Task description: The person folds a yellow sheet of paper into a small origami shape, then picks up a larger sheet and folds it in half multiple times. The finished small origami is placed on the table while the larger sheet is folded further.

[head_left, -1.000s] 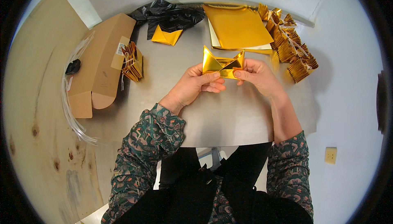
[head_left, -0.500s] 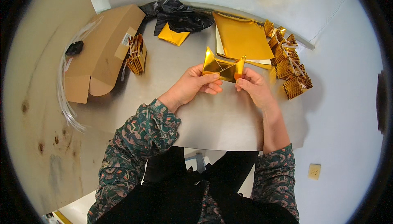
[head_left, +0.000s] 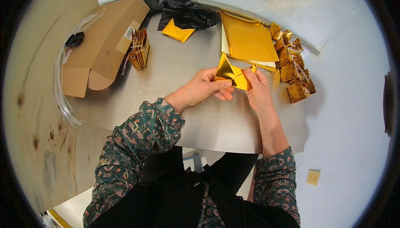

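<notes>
Between my two hands is a sheet of shiny gold paper (head_left: pixel 225 70), part folded, with its flaps meeting and its upper corners standing up. My left hand (head_left: pixel 205 87) pinches its left and lower edge, thumb on top. Closed on the right end is my right hand (head_left: pixel 258 87), its thumb pressing near the right corner. The paper is held a little above the metal tabletop (head_left: pixel 204 124). Beyond it lies a stack of flat gold sheets (head_left: pixel 250 36) with pale paper showing at the edges. A folded gold paper piece (head_left: pixel 178 31) lies farther back, to the left.
Tied bundles of folded gold paper (head_left: pixel 287 57) line the right side, beside the wall. Another tied bundle (head_left: pixel 138 48) stands by a cardboard box (head_left: pixel 104 40) on the left. White plastic straps (head_left: pixel 62 82) hang over the box. Black plastic (head_left: pixel 183 11) lies crumpled at the back.
My right hand has moved up along the paper's right end, its thumb now near the corner. The paper has tilted, and its left side opens wider.
</notes>
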Available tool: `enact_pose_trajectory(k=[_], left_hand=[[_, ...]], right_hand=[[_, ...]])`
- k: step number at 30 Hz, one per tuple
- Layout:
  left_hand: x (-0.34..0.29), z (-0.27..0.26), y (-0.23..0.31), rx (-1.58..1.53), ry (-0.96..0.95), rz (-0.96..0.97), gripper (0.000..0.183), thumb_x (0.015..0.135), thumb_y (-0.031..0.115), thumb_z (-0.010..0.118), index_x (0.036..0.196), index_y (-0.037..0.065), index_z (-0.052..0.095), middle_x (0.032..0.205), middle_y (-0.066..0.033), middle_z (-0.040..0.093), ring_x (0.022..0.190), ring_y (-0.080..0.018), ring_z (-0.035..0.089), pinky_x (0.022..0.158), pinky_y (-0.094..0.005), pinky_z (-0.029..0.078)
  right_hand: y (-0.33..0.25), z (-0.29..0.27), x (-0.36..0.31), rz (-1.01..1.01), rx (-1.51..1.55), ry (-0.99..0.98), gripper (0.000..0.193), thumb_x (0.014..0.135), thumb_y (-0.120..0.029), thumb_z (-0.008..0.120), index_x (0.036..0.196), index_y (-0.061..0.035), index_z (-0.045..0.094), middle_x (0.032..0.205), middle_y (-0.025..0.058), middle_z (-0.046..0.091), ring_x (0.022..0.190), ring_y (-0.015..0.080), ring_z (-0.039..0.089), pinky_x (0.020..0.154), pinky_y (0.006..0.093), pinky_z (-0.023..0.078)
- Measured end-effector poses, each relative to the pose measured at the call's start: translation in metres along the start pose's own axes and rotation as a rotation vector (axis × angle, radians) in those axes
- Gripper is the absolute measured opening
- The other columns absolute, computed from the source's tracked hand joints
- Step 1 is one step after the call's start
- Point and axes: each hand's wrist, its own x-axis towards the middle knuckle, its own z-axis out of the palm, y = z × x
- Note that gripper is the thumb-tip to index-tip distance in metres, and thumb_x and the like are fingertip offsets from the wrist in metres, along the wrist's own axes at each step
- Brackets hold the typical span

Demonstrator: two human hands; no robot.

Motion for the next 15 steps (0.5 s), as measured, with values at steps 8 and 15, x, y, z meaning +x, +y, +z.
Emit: enact_pose_trajectory(k=[8, 15], left_hand=[[0.002, 0.007, -0.003, 0.005, -0.007, 0.014, 0.026, 0.105, 0.016, 0.066, 0.129, 0.005, 0.063, 0.109, -0.0106, 0.077, 0.09, -0.0185, 0.077, 0.08, -0.0283, 0.063], [0.002, 0.007, -0.004, -0.06, -0.045, 0.026, 0.028, 0.105, 0.016, 0.066, 0.13, 0.005, 0.062, 0.108, -0.0114, 0.077, 0.088, -0.0194, 0.077, 0.079, -0.0282, 0.063]], right_hand=[[0.005, 0.012, -0.002, -0.128, -0.196, 0.145, 0.032, 0.11, -0.033, 0.059, 0.094, -0.0064, 0.064, 0.075, -0.0011, 0.06, 0.051, 0.0043, 0.046, 0.041, 0.023, 0.037], [0.003, 0.016, -0.002, -0.155, -0.207, 0.167, 0.03, 0.109, -0.031, 0.061, 0.091, -0.0067, 0.062, 0.074, -0.0017, 0.058, 0.05, 0.0032, 0.044, 0.04, 0.0218, 0.035]])
